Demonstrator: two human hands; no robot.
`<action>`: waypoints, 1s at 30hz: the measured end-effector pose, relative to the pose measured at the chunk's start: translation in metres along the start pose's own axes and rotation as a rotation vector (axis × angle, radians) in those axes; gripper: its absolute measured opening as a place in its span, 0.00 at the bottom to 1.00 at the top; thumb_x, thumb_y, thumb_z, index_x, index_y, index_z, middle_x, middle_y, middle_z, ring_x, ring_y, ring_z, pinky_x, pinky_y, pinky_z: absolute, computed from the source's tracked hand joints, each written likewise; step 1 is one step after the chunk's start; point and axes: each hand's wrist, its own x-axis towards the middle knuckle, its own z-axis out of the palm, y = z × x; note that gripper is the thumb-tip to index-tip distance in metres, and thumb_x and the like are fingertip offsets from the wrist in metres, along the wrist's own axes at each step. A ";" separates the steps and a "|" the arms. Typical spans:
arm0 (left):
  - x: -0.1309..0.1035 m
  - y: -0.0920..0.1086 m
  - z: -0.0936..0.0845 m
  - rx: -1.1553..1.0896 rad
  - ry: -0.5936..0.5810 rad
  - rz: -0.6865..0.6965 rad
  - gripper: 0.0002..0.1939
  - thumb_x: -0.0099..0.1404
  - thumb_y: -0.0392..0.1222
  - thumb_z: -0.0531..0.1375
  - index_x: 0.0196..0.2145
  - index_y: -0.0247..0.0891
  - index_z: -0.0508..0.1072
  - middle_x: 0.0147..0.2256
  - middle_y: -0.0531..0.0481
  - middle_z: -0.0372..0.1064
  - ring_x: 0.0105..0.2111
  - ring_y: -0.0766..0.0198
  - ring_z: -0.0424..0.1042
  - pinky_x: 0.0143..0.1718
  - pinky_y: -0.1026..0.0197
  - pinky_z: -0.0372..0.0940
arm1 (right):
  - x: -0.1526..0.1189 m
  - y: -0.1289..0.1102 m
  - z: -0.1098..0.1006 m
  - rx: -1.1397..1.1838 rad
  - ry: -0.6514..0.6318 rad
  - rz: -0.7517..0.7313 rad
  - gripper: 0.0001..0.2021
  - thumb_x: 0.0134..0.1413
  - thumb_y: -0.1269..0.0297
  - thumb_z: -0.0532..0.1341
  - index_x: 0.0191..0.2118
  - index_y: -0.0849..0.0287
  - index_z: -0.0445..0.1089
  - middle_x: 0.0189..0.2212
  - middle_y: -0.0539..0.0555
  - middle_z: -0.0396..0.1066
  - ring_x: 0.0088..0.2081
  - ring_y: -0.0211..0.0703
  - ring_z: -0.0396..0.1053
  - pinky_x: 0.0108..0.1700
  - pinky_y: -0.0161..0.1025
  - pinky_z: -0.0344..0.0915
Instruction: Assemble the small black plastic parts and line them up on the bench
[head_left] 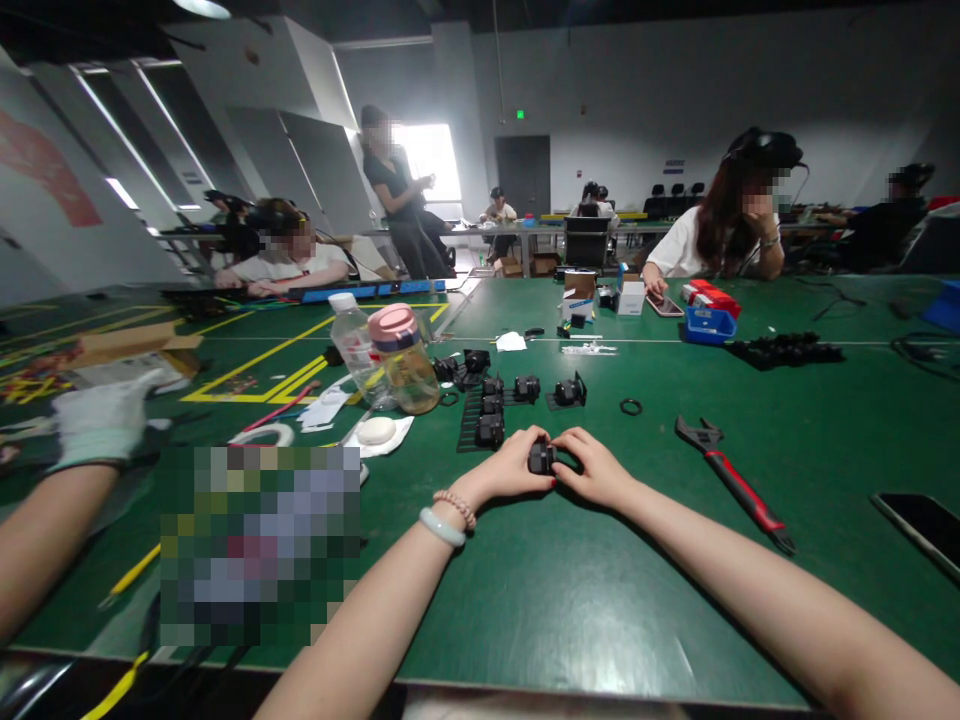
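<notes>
Over the green table, my left hand (pixel 514 464) is closed around a small black plastic part (pixel 541 459) with a blocky, ribbed body, like a connector housing. My right hand (pixel 594 470) meets it from the other side, thumb and fingers pinching what looks like a black ring (pixel 570 460) against the part. Similar black parts (pixel 491 425) with flat plates stand in a cluster just beyond my left hand. Another one (pixel 568 391) sits apart, farther out. A loose black ring (pixel 631 406) lies beyond my right hand.
Right of my arms lie a red-handled adjustable wrench (pixel 739 485) and a phone (pixel 922 530). A water bottle (pixel 360 350) and a pink-lidded jar (pixel 405 360) stand left. A co-worker's gloved hand (pixel 101 420) is at far left, near a cardboard box (pixel 131 355). Blue bin (pixel 710 325) farther back.
</notes>
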 end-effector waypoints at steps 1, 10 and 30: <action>0.000 0.000 0.000 -0.004 0.001 0.000 0.26 0.45 0.44 0.60 0.43 0.39 0.60 0.37 0.50 0.60 0.38 0.59 0.62 0.41 0.57 0.59 | 0.000 0.000 0.000 0.000 -0.002 0.001 0.13 0.46 0.68 0.57 0.41 0.57 0.63 0.36 0.54 0.61 0.39 0.41 0.62 0.42 0.40 0.60; 0.000 0.001 -0.001 0.000 0.008 0.010 0.25 0.45 0.43 0.60 0.43 0.40 0.60 0.37 0.50 0.60 0.38 0.60 0.62 0.39 0.58 0.59 | 0.000 0.000 -0.001 -0.026 -0.018 -0.002 0.13 0.47 0.67 0.56 0.42 0.57 0.62 0.36 0.54 0.62 0.38 0.41 0.62 0.42 0.40 0.60; 0.000 -0.003 0.002 -0.002 0.011 0.009 0.25 0.45 0.43 0.61 0.42 0.39 0.61 0.36 0.50 0.60 0.36 0.60 0.62 0.38 0.58 0.59 | -0.001 0.001 0.001 -0.014 0.024 0.010 0.20 0.43 0.67 0.57 0.46 0.59 0.56 0.40 0.56 0.60 0.40 0.44 0.60 0.42 0.43 0.61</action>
